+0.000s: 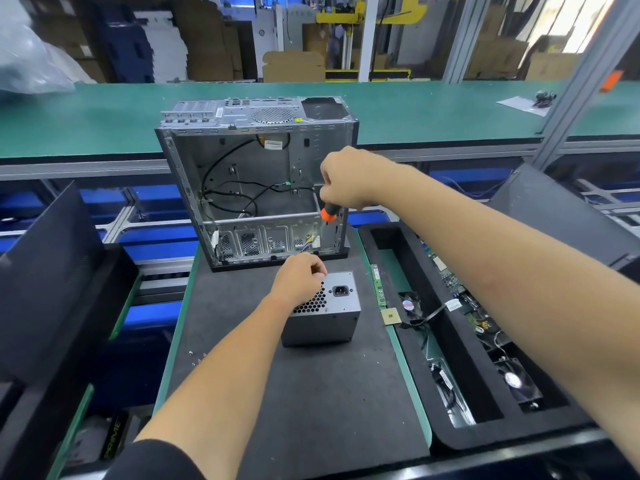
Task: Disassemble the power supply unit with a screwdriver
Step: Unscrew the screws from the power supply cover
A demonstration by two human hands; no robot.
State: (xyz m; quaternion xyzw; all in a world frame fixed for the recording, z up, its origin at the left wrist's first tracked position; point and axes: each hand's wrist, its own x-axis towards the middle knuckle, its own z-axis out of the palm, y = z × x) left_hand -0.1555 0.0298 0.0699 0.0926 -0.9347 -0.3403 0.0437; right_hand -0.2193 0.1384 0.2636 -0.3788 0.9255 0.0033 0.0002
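Here the right hand grips the screwdriver upright above the power supply unit; the left hand, nearer, rests curled on its top.

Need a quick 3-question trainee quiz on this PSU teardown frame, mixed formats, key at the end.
1. True or false: the grey metal power supply unit sits inside the open silver computer case.
2. Which hand grips the orange-and-black-handled screwdriver? A) left hand B) right hand C) neither
3. Fill in: the left hand rests on the unit's perforated ____ grille.

Key: 1 false, it stands on the black mat in front of the case. 2 B. 3 honeycomb.
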